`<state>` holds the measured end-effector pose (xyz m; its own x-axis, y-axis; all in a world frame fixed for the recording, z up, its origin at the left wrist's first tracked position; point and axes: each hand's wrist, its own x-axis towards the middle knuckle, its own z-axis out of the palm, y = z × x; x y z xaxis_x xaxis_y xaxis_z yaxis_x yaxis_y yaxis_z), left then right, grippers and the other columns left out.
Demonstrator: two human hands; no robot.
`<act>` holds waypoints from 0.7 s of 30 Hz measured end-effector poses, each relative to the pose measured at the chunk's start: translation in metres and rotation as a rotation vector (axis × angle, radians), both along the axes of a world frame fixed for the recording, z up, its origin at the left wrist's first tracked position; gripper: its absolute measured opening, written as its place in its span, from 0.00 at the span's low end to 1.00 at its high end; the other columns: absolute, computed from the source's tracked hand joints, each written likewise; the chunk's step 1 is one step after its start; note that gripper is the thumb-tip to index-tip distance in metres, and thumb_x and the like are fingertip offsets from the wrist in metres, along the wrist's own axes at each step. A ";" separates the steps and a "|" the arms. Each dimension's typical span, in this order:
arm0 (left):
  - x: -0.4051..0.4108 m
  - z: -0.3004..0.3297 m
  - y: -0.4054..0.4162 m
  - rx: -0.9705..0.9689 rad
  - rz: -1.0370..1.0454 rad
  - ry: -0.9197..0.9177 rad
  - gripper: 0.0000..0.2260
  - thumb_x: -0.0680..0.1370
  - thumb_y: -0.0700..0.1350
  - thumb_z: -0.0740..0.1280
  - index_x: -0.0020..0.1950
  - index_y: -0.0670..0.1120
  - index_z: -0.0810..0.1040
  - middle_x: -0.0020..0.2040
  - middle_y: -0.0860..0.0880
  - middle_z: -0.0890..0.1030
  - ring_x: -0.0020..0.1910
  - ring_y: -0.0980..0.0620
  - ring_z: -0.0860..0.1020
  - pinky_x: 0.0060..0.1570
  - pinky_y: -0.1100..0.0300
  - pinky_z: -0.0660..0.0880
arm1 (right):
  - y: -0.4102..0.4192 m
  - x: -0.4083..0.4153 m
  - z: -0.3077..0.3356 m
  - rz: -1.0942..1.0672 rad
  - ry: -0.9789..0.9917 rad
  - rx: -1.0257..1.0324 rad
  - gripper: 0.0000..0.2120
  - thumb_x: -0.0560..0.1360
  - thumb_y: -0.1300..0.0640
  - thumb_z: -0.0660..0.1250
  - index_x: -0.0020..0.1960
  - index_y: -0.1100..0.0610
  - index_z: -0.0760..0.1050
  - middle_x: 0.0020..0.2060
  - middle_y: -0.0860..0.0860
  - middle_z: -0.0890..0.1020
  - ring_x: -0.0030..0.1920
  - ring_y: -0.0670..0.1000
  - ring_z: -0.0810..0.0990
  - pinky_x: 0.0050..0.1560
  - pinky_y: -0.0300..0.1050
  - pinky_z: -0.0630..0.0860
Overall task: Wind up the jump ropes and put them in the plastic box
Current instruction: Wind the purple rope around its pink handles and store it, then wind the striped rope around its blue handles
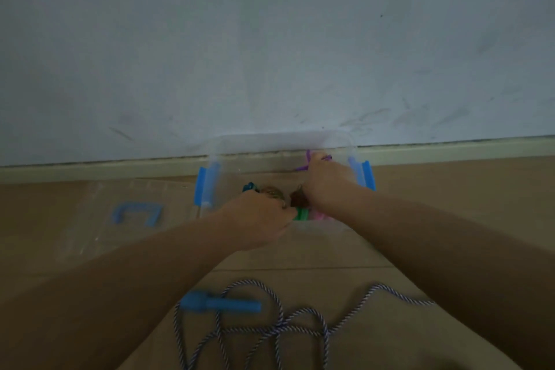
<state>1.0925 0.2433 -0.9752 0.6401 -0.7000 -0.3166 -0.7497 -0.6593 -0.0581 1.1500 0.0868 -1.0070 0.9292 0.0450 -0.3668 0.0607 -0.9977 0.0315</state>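
A clear plastic box (279, 141) with blue side latches stands on the floor against the wall. Both my hands reach into it. My left hand (255, 218) is closed around a green handle (301, 214) near the box's front. My right hand (326, 180) grips a wound rope with purple handles (307, 159) at the back right. Pink handles (319, 216) and brownish rope bundles (298, 198) lie inside. A blue-and-white jump rope (282, 324) with a blue handle (220, 303) sprawls loose on the floor in front of me.
The box's clear lid (90, 219) with a blue handle lies flat on the floor to the left. A pale skirting board (450, 152) and a scuffed white wall run behind the box. The floor is tan.
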 end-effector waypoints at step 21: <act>-0.018 0.027 -0.010 0.170 0.172 -0.150 0.28 0.78 0.61 0.64 0.69 0.43 0.63 0.61 0.45 0.74 0.55 0.47 0.76 0.41 0.57 0.66 | -0.028 -0.028 0.051 0.202 -0.369 0.099 0.13 0.75 0.62 0.60 0.59 0.58 0.65 0.52 0.56 0.73 0.46 0.60 0.80 0.36 0.49 0.67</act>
<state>1.0745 0.2329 -0.9483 0.7938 -0.5216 -0.3126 -0.6018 -0.7476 -0.2808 1.1216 0.0586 -0.9560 0.9661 0.2580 0.0037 0.2580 -0.9661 -0.0079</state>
